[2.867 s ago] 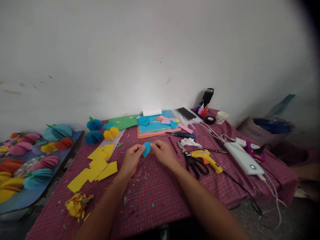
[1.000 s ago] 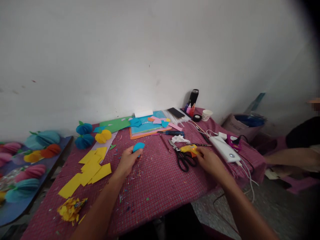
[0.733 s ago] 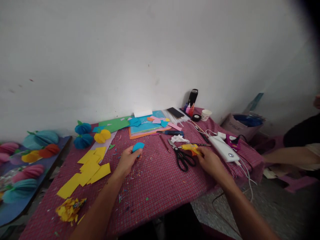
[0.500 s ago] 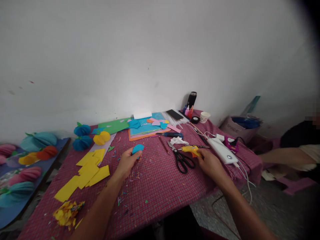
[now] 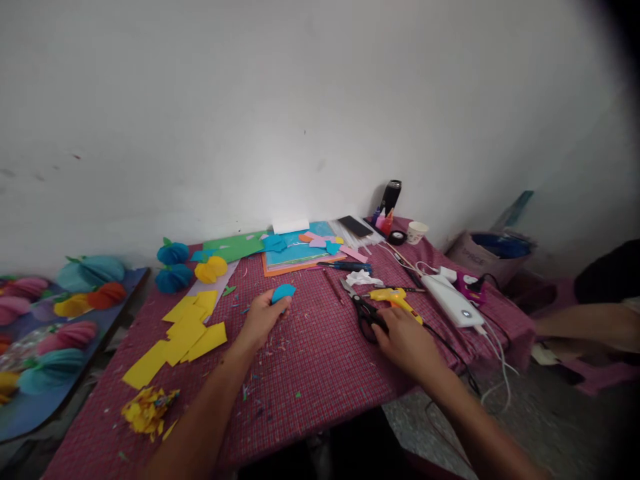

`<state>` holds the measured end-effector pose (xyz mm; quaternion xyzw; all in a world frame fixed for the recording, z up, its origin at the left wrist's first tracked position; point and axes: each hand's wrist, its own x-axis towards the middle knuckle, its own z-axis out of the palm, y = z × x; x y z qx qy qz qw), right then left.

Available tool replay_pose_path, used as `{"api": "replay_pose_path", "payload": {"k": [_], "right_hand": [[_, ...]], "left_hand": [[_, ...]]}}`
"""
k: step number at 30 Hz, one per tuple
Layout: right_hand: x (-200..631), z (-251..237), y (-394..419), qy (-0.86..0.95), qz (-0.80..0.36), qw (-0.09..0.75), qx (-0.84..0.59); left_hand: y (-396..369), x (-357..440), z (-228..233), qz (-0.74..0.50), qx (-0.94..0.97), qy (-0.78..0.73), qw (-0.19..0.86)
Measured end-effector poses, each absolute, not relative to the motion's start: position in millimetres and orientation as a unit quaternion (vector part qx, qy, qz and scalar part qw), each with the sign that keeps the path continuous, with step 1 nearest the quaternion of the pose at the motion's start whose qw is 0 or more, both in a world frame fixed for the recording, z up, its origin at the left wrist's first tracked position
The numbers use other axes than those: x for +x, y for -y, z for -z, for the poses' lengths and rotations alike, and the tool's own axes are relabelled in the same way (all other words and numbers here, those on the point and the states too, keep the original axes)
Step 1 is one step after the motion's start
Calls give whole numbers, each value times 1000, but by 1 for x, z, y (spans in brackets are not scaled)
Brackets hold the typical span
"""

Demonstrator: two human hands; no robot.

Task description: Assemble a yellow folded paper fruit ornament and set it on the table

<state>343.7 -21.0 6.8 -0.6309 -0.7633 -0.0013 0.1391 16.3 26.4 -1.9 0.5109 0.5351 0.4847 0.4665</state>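
My left hand (image 5: pixel 261 321) rests on the red checked tablecloth (image 5: pixel 320 360) and pinches a folded blue paper piece (image 5: pixel 283 292) between thumb and fingers. My right hand (image 5: pixel 405 339) lies over the handles of the black scissors (image 5: pixel 361 308), fingers curled on them; the blades point away from me. A yellow glue gun (image 5: pixel 395 297) lies just beyond that hand, untouched, with its cord trailing off the table's right edge.
Yellow paper squares (image 5: pixel 187 330) and crumpled yellow scraps (image 5: pixel 147 408) lie to the left. A coloured paper stack (image 5: pixel 300 252), paper balls (image 5: pixel 173 265), a white power bank (image 5: pixel 453 301), a cup (image 5: pixel 416 232) and a black bottle (image 5: pixel 391 196) sit further back. Another person (image 5: pixel 595 313) is at the right.
My right hand left the blue piece, went to the glue gun, then let it go and shifted left onto the scissors. My left hand kept hold of the blue piece.
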Motion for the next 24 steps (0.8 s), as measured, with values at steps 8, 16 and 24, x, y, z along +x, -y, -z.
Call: {"api": "replay_pose_path", "payload": {"k": [8,16,24], "right_hand": [[322,-10,20,765,-1,63,-641],[341,-12,21,704,-289,218,-611],[305,-19,27,403,-740,430,-324]], "left_hand": [[-25,19,-2,-495,520,-530,451],[-24,21,-3,-508,509,-519,461],[-26,21,-2,-531,478,-499,491]]}}
